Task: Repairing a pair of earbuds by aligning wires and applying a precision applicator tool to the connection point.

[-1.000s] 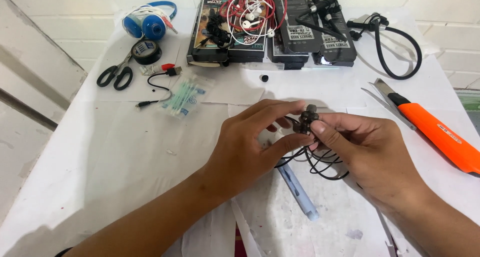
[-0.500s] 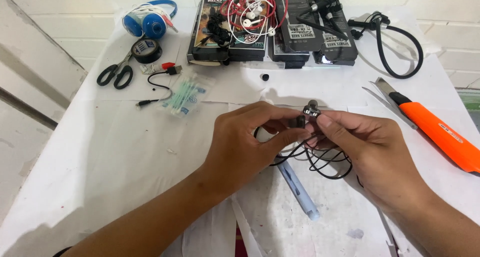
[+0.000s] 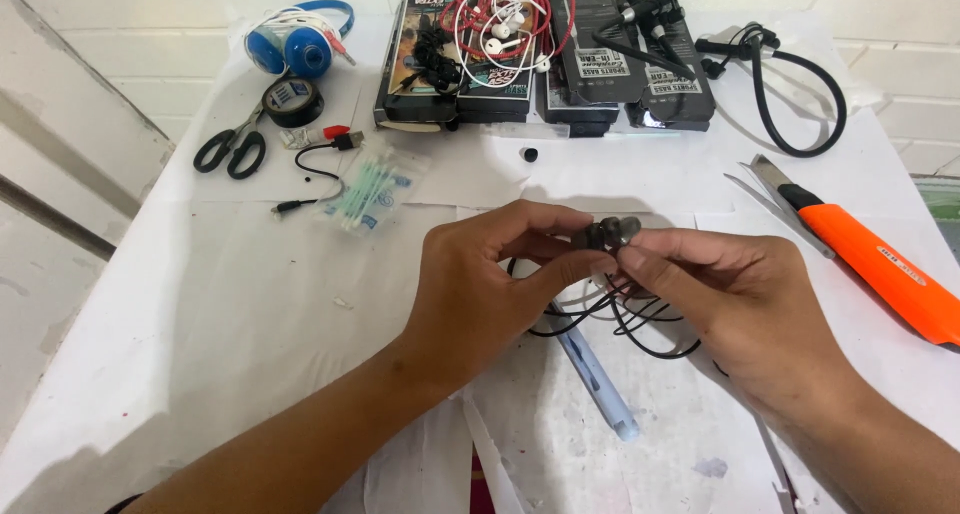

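A pair of small dark earbuds (image 3: 612,233) is pinched between the fingertips of both hands above the white table (image 3: 200,304). My left hand (image 3: 490,279) grips them from the left, and my right hand (image 3: 730,299) holds them from the right. Their thin black cable (image 3: 625,319) hangs in loops beneath the hands onto the table. A pale blue pen-like tool (image 3: 595,372) lies under the cable.
An orange utility knife (image 3: 880,274) lies at the right. Dark boxes (image 3: 540,59) with red and white earphones (image 3: 505,19) stand at the back, a black neckband (image 3: 790,84) beside them. Scissors (image 3: 232,149), tape roll (image 3: 293,101), cotton swabs (image 3: 365,192), blue headphones (image 3: 300,44) lie left.
Both hands have lifted the earbuds slightly and shifted a little to the right; the fingers have adjusted their pinch.
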